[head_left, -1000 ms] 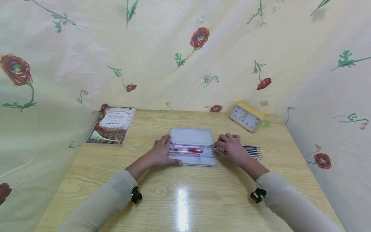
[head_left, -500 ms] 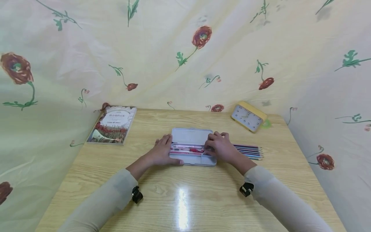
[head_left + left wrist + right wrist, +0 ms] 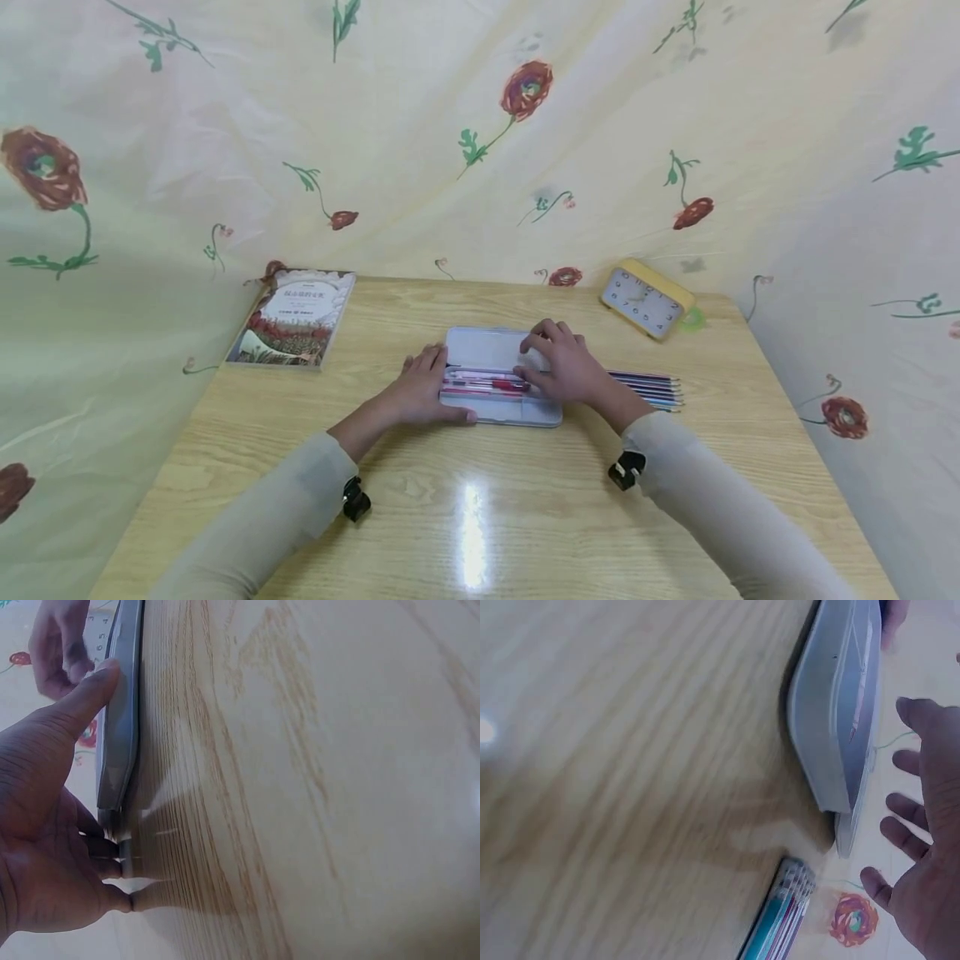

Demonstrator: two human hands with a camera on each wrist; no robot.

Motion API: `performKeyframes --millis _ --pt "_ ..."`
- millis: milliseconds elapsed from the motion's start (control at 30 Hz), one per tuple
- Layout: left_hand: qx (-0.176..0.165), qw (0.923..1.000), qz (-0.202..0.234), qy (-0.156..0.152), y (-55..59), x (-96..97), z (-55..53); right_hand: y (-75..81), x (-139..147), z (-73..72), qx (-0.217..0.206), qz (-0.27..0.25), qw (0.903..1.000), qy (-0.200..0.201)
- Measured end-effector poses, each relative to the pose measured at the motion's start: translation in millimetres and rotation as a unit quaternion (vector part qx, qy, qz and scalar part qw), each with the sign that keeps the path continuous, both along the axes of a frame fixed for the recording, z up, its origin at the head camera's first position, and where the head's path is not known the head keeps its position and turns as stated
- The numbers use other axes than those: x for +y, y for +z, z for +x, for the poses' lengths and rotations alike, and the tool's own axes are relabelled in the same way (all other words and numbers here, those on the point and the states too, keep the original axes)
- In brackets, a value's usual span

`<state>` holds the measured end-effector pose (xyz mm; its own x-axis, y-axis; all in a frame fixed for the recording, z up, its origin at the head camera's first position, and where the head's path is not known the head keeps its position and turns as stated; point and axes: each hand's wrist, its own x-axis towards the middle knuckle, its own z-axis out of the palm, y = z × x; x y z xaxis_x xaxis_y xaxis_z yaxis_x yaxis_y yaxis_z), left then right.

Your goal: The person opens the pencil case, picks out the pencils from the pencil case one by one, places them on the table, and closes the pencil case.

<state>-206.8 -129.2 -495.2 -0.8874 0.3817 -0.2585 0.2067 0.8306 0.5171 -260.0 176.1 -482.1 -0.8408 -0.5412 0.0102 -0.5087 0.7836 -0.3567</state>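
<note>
A pale grey pencil case (image 3: pixel 491 410) lies with its lid raised at the middle of the table. Inside are a red pen (image 3: pixel 508 384) and other slim pens or pencils. My left hand (image 3: pixel 412 398) rests at the case's left end, thumb on the front rim; in the left wrist view its fairly straight fingers (image 3: pixel 112 892) reach down beside that end. Over the case's right part hovers my right hand (image 3: pixel 566 371), and the right wrist view shows its loosely bent fingers (image 3: pixel 907 814) apart, holding nothing. Several pencils (image 3: pixel 648 389) lie right of the case, partly behind that hand.
A book (image 3: pixel 292 321) lies at the table's back left. At the back right stands a yellow alarm clock (image 3: pixel 648 300). Flower-printed cloth (image 3: pixel 405 125) hangs behind the table and at its sides.
My right hand has moved left from the pencils' ends to over the case, then slightly up toward the lid, its fingers spreading. My left hand keeps its place at the case.
</note>
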Motion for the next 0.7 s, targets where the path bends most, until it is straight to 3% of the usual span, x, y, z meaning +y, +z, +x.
performKeyframes --millis 167,400,700 --pt "-0.002 1.0000 0.002 -0.002 0.2 0.1 -0.6 -1.5 -15.8 -11.8 -0.023 0.028 0.9993 -0.011" --pt "0.002 1.0000 0.002 -0.006 -2.4 -0.3 -1.2 -0.8 -31.2 -17.4 -0.036 0.068 0.9966 -0.030" --pt "0.003 1.0000 0.006 0.005 -0.5 -0.3 -0.2 2.1 -39.0 -23.9 -0.047 0.072 0.9952 -0.048"
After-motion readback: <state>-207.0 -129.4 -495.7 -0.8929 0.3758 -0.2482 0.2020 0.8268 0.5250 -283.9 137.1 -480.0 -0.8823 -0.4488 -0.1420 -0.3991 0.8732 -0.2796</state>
